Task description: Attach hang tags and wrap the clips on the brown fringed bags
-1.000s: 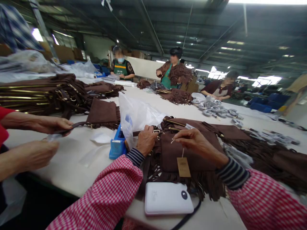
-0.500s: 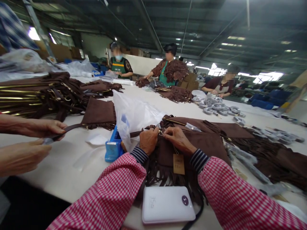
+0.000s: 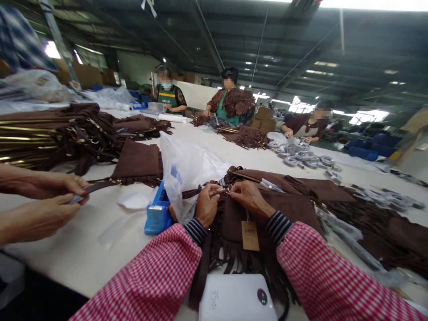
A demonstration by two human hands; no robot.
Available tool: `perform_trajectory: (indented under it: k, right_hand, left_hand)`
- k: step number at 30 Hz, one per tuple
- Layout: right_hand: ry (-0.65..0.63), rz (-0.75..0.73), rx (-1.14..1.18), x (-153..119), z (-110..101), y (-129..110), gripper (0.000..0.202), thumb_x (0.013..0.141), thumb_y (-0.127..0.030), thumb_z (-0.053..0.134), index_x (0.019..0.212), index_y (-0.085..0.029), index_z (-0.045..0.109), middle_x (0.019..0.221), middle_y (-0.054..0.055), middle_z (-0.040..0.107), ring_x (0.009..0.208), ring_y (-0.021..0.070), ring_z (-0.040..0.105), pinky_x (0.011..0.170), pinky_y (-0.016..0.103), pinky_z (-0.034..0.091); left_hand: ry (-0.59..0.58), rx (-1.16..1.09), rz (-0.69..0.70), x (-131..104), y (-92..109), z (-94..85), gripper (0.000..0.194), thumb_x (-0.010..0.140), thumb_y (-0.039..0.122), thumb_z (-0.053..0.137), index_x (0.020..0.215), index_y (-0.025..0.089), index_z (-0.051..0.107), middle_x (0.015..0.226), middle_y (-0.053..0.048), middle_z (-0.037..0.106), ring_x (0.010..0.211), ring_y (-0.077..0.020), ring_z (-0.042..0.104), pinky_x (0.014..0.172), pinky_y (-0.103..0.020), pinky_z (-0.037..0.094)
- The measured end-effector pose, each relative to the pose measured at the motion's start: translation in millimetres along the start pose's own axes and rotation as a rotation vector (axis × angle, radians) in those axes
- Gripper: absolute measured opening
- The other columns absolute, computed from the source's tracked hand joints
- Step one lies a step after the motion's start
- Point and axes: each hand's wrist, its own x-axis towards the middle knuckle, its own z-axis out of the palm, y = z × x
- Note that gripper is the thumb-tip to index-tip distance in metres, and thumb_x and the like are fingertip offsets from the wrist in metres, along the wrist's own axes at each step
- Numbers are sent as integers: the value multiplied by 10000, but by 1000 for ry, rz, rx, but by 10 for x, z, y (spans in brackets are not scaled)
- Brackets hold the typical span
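A brown fringed suede bag lies on the white table in front of me. My left hand pinches the bag's strap and metal clasp near its top edge. My right hand meets it there, fingertips closed on the thin string of a brown paper tag that hangs down over the bag. Both hands touch at the clasp. My sleeves are red checked with striped cuffs.
A clear plastic bag and a blue tape dispenser stand left of my hands. A white power bank lies near the table edge. A co-worker's hands hold a strap at left. Piles of brown bags and other workers are across the table.
My right hand drew in from the right to meet my left at the clasp, and the tag now hangs just below both hands. The view shifted slightly.
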Motion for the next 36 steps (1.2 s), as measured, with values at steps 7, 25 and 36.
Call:
perform_trajectory:
  k: [7,25,36]
  right_hand:
    - [4,-12,-104,48,-5,-81,153,822,-215,592,744,-168,716,775,50,710,717,158,609,649,242,362]
    - [-69,-106,-294,237,-69,-211,144,852,-197,595,792,-180,725,755,67,695,716,180,587,610,266,284]
    - [-105,-119,-190,294,-25,-66,150,834,-191,599,771,-181,735,770,43,711,741,171,626,648,240,360]
  left_hand:
    - [3,-214,-114,24,30,19,261,704,51,578,933,176,566,980,-90,756,933,-200,718,787,-295,550]
    - [38,-334,-184,74,27,32,447,696,66,663,1124,161,576,836,-29,739,821,-162,708,810,-284,515]
    - [59,-371,-248,171,-93,34,409,611,142,761,1006,126,660,756,-35,737,676,-158,679,690,-277,524]
